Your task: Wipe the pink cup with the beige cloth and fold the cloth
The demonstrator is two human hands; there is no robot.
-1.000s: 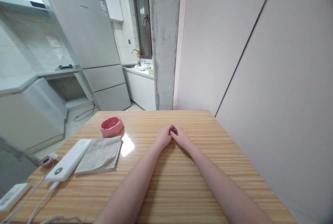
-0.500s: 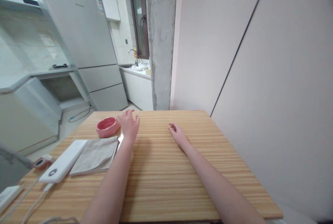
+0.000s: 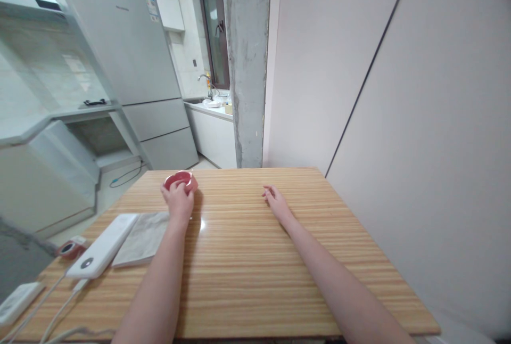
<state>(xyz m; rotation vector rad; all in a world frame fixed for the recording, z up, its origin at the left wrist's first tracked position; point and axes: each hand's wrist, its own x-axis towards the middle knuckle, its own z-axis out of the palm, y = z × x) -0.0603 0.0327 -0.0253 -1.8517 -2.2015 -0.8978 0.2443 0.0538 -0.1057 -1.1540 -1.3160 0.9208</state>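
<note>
A small, glossy pink bowl (image 3: 193, 181) with a red inside and an uneven rim is near the far left part of the table. My left hand (image 3: 179, 200) grips its near wall, the thumb and fingers reaching over the rim; some fingertips are hidden inside. Just below that hand lies a folded grey cloth (image 3: 139, 240), partly covered by my left forearm. Farther right, my right hand (image 3: 275, 201) rests on the wood, holding nothing, its fingers loosely bent and a little apart.
A white power bank (image 3: 101, 248) with cables lies left of the cloth, beside a small reddish-brown round object (image 3: 71, 248). A white power strip (image 3: 19, 301) sits at the near left corner. The wooden table (image 3: 239, 259) borders a pale wall panel on the right.
My left hand has moved left from beside the bowl and taken hold of it. The bowl has shifted right and slightly away from me. My right hand stays nearly still.
</note>
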